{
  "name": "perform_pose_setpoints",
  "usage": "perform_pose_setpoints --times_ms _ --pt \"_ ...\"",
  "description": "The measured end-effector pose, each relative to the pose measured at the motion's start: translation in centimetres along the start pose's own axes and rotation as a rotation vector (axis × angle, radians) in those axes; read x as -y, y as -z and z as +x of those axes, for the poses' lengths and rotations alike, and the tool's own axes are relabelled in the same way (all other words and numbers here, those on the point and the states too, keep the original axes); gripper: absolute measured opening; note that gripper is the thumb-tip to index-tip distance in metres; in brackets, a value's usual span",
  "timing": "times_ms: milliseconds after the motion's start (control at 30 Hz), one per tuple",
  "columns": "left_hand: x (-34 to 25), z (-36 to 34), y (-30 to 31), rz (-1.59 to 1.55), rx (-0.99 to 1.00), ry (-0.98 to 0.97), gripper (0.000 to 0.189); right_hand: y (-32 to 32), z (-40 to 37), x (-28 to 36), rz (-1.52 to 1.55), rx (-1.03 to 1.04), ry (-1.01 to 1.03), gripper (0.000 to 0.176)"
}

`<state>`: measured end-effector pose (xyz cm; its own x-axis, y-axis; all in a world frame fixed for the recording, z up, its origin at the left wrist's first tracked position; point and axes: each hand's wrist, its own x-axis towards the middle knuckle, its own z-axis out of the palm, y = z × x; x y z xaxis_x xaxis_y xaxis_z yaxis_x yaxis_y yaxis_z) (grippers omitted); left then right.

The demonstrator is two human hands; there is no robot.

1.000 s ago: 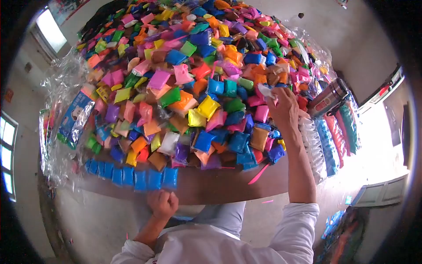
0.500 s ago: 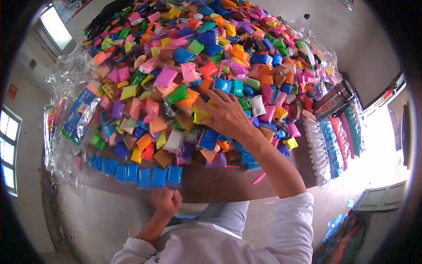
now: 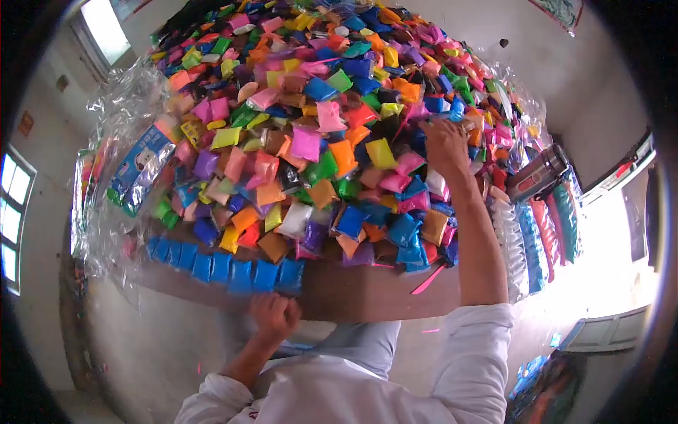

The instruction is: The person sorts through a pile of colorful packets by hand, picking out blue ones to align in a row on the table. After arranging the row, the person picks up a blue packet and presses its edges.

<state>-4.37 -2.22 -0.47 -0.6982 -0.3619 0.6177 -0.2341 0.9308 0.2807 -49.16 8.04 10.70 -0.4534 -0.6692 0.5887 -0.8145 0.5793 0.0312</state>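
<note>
A big heap of small, pillow-shaped plastic packets [image 3: 305, 143] in many colours covers the tabletop. My right hand [image 3: 446, 145] reaches into the right side of the heap, fingers bent and closed at a shiny blue packet [image 3: 456, 109]. My left hand [image 3: 275, 316] is a loose fist at the table's near edge; whatever may be inside it is hidden. Just beyond that fist, a row of joined blue packets [image 3: 241, 275] lies along the front of the table. A yellow packet [image 3: 381, 152] rests on the heap left of my right hand.
Clear plastic wrapping [image 3: 113, 205] and a blue printed pack [image 3: 141, 164] lie at the left. A steel flask [image 3: 537, 173] and strips of white packets [image 3: 507, 244] and blue packets [image 3: 531, 247] are at the right. A pink sliver [image 3: 428, 280] lies on the brown table [image 3: 339, 293].
My right hand has left the yellow packet near the middle and moved right to a blue one. My left fist stays at the table edge. The view has shifted slightly.
</note>
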Motion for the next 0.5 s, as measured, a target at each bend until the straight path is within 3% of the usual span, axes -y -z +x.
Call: perform_pose_setpoints --times_ms 133,233,267,333,400,467,500 --pt "0.2 -0.3 -0.2 0.007 -0.017 -0.016 0.022 1.8 0.1 -0.6 0.15 -0.105 -0.102 0.025" --pt "0.2 -0.4 -0.3 0.001 -0.008 -0.008 0.022 3.0 0.6 2.6 0.298 -0.176 0.007 0.022" --pt "0.2 -0.4 -0.2 0.001 -0.006 -0.007 0.022 3.6 0.7 4.4 0.408 -0.063 0.009 0.019" --pt "0.2 -0.2 -0.2 0.014 -0.004 -0.025 0.022 3.1 0.8 8.1 0.57 -0.026 0.031 0.016" --pt "0.2 0.0 -0.2 0.017 -0.022 -0.028 0.022 -0.4 0.7 10.3 0.618 0.068 0.021 0.018" --pt "0.2 0.0 -0.2 0.019 -0.043 -0.031 0.022 -0.5 0.8 13.1 0.695 0.139 0.249 0.026" --pt "0.3 0.0 -0.2 0.025 -0.035 -0.032 0.022 -0.9 0.9 14.4 0.697 0.136 0.253 0.026"
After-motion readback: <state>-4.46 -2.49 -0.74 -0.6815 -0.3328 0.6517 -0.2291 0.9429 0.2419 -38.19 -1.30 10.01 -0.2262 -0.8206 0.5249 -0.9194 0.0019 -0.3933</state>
